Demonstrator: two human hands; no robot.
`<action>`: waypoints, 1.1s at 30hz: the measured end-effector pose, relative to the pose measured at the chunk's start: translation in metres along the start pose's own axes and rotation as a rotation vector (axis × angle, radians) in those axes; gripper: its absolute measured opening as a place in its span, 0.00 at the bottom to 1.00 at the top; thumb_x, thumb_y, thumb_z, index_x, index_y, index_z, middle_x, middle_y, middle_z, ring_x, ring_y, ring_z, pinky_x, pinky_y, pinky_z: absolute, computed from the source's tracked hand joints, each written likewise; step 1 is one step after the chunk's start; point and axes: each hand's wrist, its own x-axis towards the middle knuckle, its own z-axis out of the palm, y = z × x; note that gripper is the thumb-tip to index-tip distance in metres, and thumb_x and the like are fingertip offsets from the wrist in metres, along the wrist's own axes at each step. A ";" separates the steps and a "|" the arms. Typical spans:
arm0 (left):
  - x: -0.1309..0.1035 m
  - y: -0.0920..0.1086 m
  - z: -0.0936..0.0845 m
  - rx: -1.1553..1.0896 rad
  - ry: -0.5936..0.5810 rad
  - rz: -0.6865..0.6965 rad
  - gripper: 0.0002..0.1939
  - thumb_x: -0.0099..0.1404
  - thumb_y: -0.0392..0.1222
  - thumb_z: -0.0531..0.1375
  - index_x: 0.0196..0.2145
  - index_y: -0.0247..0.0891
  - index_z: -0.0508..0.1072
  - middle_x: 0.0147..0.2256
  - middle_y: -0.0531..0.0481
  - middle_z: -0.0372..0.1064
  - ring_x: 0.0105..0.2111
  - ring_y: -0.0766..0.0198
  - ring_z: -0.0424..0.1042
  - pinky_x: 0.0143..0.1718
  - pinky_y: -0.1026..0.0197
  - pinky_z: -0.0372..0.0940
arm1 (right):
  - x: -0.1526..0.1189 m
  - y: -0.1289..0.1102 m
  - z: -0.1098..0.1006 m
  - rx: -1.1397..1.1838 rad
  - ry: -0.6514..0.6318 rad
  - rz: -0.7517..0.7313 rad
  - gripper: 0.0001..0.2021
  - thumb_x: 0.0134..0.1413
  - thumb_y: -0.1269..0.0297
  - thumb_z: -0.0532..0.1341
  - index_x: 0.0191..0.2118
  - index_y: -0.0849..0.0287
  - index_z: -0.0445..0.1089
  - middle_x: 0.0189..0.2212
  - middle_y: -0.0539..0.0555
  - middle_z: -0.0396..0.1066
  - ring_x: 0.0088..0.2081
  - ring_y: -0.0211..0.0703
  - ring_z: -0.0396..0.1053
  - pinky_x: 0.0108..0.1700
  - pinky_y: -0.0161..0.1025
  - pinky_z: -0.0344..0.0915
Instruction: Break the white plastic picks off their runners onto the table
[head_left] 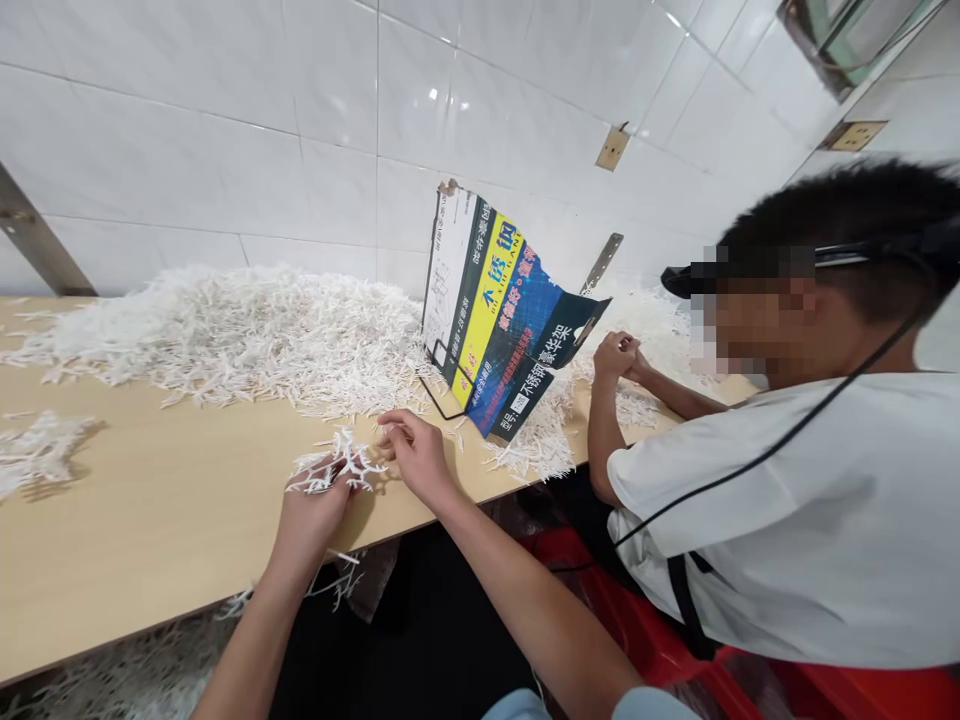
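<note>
My left hand (319, 505) is closed around several white branched plastic pieces (341, 465), their thin forked twigs sticking out above the fingers. Just to its right, my right hand (421, 455) has curled fingers with the tips close to those twigs. Whether anything small is pinched in it is hidden. Both hands are over the front part of the wooden table (187, 480). Behind them lies a large heap of small white plastic sticks (247, 335).
A printed cardboard sheet (499, 320) stands in a black wire stand (442, 395) right of the heap. A smaller white bunch (45, 450) lies left. Beside me sits a person in a white shirt (787, 510), hands over another pile. Branched pieces (135, 670) fill the space below the table edge.
</note>
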 end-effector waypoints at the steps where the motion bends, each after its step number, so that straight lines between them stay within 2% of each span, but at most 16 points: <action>1: 0.000 -0.001 0.000 0.006 0.002 0.006 0.06 0.53 0.42 0.61 0.26 0.38 0.73 0.22 0.53 0.67 0.25 0.64 0.62 0.26 0.64 0.57 | 0.000 0.001 -0.001 -0.001 0.001 -0.005 0.10 0.65 0.63 0.55 0.44 0.53 0.74 0.34 0.51 0.75 0.32 0.41 0.75 0.34 0.37 0.71; 3: -0.001 -0.003 -0.001 0.013 0.018 0.002 0.04 0.53 0.41 0.60 0.26 0.38 0.72 0.21 0.54 0.65 0.24 0.64 0.61 0.26 0.64 0.56 | -0.001 0.001 -0.002 -0.027 0.001 -0.016 0.11 0.66 0.64 0.55 0.42 0.54 0.75 0.33 0.52 0.75 0.31 0.41 0.74 0.34 0.37 0.71; 6: 0.000 -0.005 -0.002 0.010 0.033 -0.004 0.04 0.53 0.41 0.59 0.26 0.38 0.72 0.21 0.54 0.66 0.23 0.64 0.61 0.25 0.64 0.56 | -0.003 -0.004 -0.002 -0.064 -0.022 -0.056 0.11 0.63 0.67 0.56 0.39 0.54 0.77 0.35 0.52 0.77 0.36 0.42 0.75 0.39 0.38 0.70; 8: 0.000 -0.004 -0.002 0.010 0.030 0.013 0.05 0.52 0.42 0.60 0.26 0.38 0.73 0.22 0.53 0.67 0.24 0.64 0.62 0.25 0.64 0.57 | -0.004 -0.007 -0.002 -0.075 -0.108 -0.089 0.09 0.61 0.67 0.59 0.38 0.55 0.78 0.35 0.51 0.77 0.37 0.42 0.74 0.40 0.37 0.69; 11: -0.001 -0.001 -0.002 0.010 0.025 0.039 0.07 0.51 0.44 0.62 0.27 0.38 0.74 0.23 0.51 0.70 0.25 0.62 0.64 0.26 0.63 0.58 | -0.006 -0.009 -0.002 -0.068 -0.231 -0.087 0.06 0.57 0.64 0.64 0.39 0.55 0.78 0.31 0.49 0.76 0.33 0.40 0.71 0.37 0.36 0.65; 15: -0.003 0.001 -0.002 0.009 0.014 0.040 0.08 0.51 0.44 0.62 0.27 0.37 0.75 0.24 0.51 0.71 0.25 0.62 0.65 0.26 0.63 0.59 | -0.004 -0.004 -0.002 -0.003 -0.211 -0.039 0.05 0.55 0.62 0.66 0.34 0.57 0.74 0.28 0.49 0.73 0.31 0.38 0.69 0.34 0.34 0.63; 17: -0.004 0.000 -0.002 -0.004 0.011 0.038 0.08 0.52 0.43 0.60 0.28 0.37 0.75 0.24 0.52 0.71 0.24 0.63 0.64 0.26 0.64 0.58 | -0.001 -0.001 -0.002 0.049 -0.160 0.003 0.06 0.57 0.61 0.64 0.35 0.57 0.73 0.29 0.48 0.72 0.30 0.38 0.69 0.32 0.33 0.63; 19: -0.005 0.000 -0.002 -0.003 0.012 0.042 0.08 0.52 0.43 0.59 0.29 0.38 0.76 0.25 0.52 0.71 0.24 0.64 0.64 0.27 0.64 0.58 | 0.002 0.002 -0.003 0.123 -0.063 0.052 0.08 0.58 0.62 0.63 0.43 0.56 0.72 0.34 0.50 0.74 0.29 0.37 0.70 0.29 0.32 0.64; 21: -0.006 0.001 -0.001 0.037 0.007 0.058 0.09 0.53 0.43 0.59 0.30 0.38 0.77 0.26 0.51 0.73 0.26 0.61 0.66 0.28 0.63 0.60 | 0.005 0.002 -0.003 0.191 0.009 0.072 0.19 0.56 0.65 0.63 0.54 0.52 0.69 0.47 0.54 0.75 0.33 0.38 0.73 0.29 0.33 0.67; 23: -0.007 0.004 -0.001 0.100 -0.004 0.091 0.10 0.53 0.43 0.60 0.31 0.38 0.79 0.29 0.48 0.77 0.30 0.56 0.71 0.33 0.60 0.64 | 0.005 -0.001 -0.005 0.221 0.018 0.048 0.26 0.57 0.65 0.63 0.61 0.48 0.66 0.59 0.57 0.70 0.40 0.41 0.75 0.33 0.35 0.71; 24: -0.007 0.006 0.000 0.134 -0.007 0.111 0.11 0.54 0.44 0.60 0.32 0.39 0.79 0.32 0.46 0.79 0.34 0.53 0.73 0.35 0.59 0.65 | 0.004 -0.003 -0.006 0.227 -0.002 0.029 0.24 0.58 0.63 0.63 0.61 0.48 0.67 0.61 0.57 0.68 0.44 0.42 0.75 0.36 0.36 0.72; 26: -0.009 0.009 0.001 0.202 -0.015 0.138 0.11 0.54 0.44 0.60 0.32 0.39 0.80 0.36 0.44 0.81 0.39 0.48 0.75 0.39 0.57 0.66 | 0.000 -0.007 -0.008 0.234 -0.118 -0.002 0.19 0.62 0.58 0.61 0.58 0.50 0.72 0.55 0.56 0.74 0.46 0.44 0.74 0.40 0.37 0.71; 29: -0.009 0.009 0.002 0.289 -0.073 0.142 0.09 0.54 0.44 0.60 0.29 0.40 0.80 0.33 0.45 0.81 0.36 0.48 0.75 0.37 0.57 0.65 | -0.004 -0.009 -0.010 0.163 -0.322 -0.031 0.14 0.60 0.54 0.65 0.48 0.55 0.78 0.39 0.53 0.79 0.38 0.43 0.74 0.40 0.37 0.68; 31: -0.009 0.008 0.003 0.325 -0.130 0.144 0.08 0.55 0.44 0.61 0.27 0.39 0.78 0.27 0.46 0.79 0.32 0.51 0.74 0.33 0.59 0.63 | -0.005 -0.007 -0.009 0.102 -0.284 -0.039 0.12 0.55 0.55 0.69 0.39 0.58 0.79 0.34 0.52 0.78 0.35 0.42 0.72 0.38 0.37 0.67; 33: -0.009 0.009 0.003 0.309 -0.150 0.143 0.10 0.55 0.45 0.61 0.28 0.37 0.79 0.26 0.47 0.77 0.30 0.53 0.73 0.32 0.60 0.62 | -0.004 -0.003 -0.008 0.120 -0.155 -0.026 0.11 0.51 0.57 0.71 0.36 0.58 0.77 0.33 0.52 0.76 0.34 0.42 0.72 0.38 0.37 0.67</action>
